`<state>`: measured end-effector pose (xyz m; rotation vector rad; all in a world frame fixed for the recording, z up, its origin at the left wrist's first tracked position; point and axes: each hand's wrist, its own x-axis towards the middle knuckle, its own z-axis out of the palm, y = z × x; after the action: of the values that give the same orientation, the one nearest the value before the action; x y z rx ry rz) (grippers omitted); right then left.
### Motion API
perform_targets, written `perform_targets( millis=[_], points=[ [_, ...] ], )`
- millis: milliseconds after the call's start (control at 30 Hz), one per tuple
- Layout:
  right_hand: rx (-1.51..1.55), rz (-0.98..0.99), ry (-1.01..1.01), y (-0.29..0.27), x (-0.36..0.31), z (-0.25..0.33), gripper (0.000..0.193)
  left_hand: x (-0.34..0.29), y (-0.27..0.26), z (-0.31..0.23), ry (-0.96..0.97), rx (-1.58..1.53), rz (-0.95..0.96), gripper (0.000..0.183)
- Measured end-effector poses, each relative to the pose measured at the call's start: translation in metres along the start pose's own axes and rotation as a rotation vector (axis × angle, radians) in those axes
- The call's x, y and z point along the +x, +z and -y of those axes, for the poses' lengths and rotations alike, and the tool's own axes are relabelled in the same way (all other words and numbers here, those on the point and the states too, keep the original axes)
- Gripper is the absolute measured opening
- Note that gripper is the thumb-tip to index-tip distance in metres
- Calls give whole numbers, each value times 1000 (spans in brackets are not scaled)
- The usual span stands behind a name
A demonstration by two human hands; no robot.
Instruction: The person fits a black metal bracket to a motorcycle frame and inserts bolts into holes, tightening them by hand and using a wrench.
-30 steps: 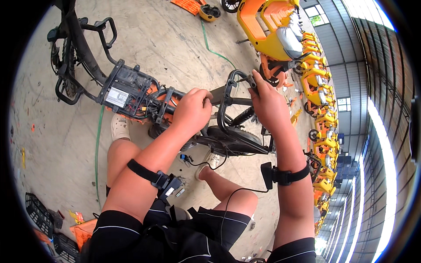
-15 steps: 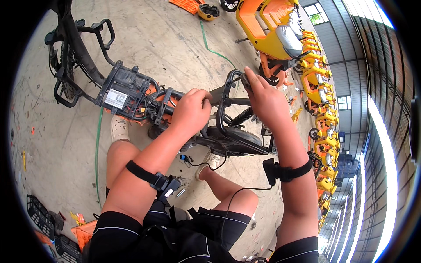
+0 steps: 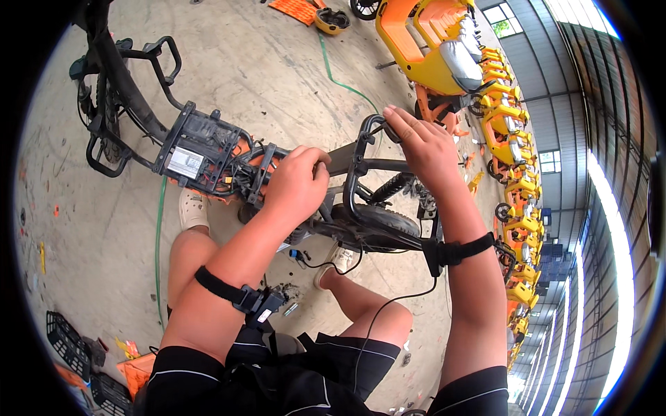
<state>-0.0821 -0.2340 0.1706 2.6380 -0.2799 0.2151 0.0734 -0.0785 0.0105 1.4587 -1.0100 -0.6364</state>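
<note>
In front of me stands a stripped scooter frame (image 3: pixel 357 182) of black tubing, with bundled wires (image 3: pixel 251 173) and a black box (image 3: pixel 201 142) mounted toward its front. My left hand (image 3: pixel 300 182) is closed over the middle of the frame, fingers curled under; whatever they grip is hidden. At the rear loop my right hand (image 3: pixel 429 147) has its fingers stretched out, lying on a dark rounded piece (image 3: pixel 391 132) beside the tube. I cannot tell whether that piece is part of the frame. Below the loop the rear wheel (image 3: pixel 378 220) shows, with a spring shock (image 3: pixel 392 186) above it.
Yellow scooters (image 3: pixel 430 59) stand in a long row along the right. A yellow helmet (image 3: pixel 332 21) and an orange panel (image 3: pixel 295 10) lie at the far side. Green hose (image 3: pixel 159 243) crosses the floor. Black crates (image 3: pixel 68 343) sit lower left; a cable (image 3: pixel 371 326) hangs from my right forearm.
My right hand has tilted, its fingers now laid further over the dark piece. My left hand has shifted slightly left along the frame. The whole view has shifted a little.
</note>
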Motion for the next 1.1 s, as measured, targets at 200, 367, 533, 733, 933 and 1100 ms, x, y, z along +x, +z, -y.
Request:
perform_targets(
  millis=[200, 367, 533, 733, 933, 1100],
  points=[
    [69, -159, -102, 22, 1, -21, 56, -2, -2, -9, -45, 18, 34, 15],
    [94, -221, -193, 29, 4, -29, 53, -2, -2, -4, -14, 51, 35, 16],
    [156, -236, -219, 34, 5, -35, 52, 0, 0, -5, -23, 52, 19, 14],
    [312, -204, -156, 32, 7, -22, 58, 1, 6, -8, -22, 67, 19, 15],
    [401, -7, -10, 19, 10, -12, 58, 1, 8, -5, -14, 81, 13, 15],
    [470, 7, -7, 13, 15, -12, 45, -1, 8, -4, -34, 72, 34, 17]
  ],
)
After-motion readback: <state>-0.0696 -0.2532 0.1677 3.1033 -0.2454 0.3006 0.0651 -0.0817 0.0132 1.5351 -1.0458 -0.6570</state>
